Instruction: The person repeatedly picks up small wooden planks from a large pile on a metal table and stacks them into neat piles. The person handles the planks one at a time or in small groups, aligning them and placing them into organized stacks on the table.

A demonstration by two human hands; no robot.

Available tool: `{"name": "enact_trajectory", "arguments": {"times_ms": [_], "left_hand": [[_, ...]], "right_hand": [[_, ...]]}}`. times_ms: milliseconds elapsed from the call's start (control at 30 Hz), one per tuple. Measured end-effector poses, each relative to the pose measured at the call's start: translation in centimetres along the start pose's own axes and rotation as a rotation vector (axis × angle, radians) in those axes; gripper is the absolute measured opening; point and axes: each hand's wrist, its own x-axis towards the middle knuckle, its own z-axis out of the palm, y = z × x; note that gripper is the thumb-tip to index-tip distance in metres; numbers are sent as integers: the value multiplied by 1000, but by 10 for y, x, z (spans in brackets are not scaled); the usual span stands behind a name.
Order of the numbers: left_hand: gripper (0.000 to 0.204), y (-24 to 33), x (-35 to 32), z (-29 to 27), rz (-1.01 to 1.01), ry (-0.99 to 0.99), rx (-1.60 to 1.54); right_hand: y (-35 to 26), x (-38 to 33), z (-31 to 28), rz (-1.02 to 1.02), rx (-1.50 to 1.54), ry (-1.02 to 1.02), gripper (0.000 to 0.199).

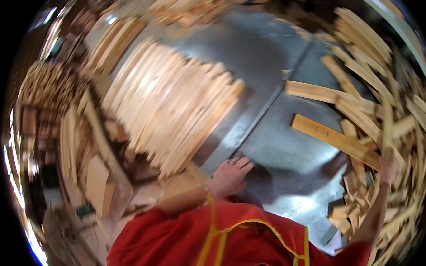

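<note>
My left hand [229,176] hovers at or rests on the near edge of the grey metal table [277,183], its fingers slightly bent and apart, with nothing in it. Off to the right, my right hand [388,168] is closed round wood at the side of a heap of offcuts. A flat yellowish wooden board [334,138] runs from that hand toward the table's middle. A narrow upright wooden strip [388,124] also meets the hand. Blur hides which of the two the fingers grip.
Pale wooden strips [167,102] lie side by side in a wide layer on the table's left. Loose offcuts [400,198] pile up along the right. A seam [266,109] crosses the metal top. Stacked lumber [53,85] stands at far left, with more strips [194,6] at the back.
</note>
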Motion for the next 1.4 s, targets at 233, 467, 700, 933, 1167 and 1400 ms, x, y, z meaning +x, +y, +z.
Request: {"name": "enact_trajectory", "arguments": {"times_ms": [233, 467, 700, 933, 1167, 1400], "left_hand": [[63, -36, -22, -2, -208, -21, -17], [66, -84, -90, -20, -385, 144, -17], [73, -155, -153, -4, -534, 236, 219], [55, -200, -252, -3, -1142, 510, -298], [40, -213, -248, 33, -1294, 557, -1486], [29, -221, -242, 12, -961, 523, -1599]], "right_hand": [[-192, -111, 29, 69, 1095, -368, 63], [-419, -260, 172, -56, 1201, -720, 67], [-519, -246, 145, -615, 598, -994, 68], [-348, -115, 71, -416, -602, -340, 94], [-337, -58, 106, -530, -41, -378, 69], [-438, -166, 222, -1361, 224, -362, 22]]}}
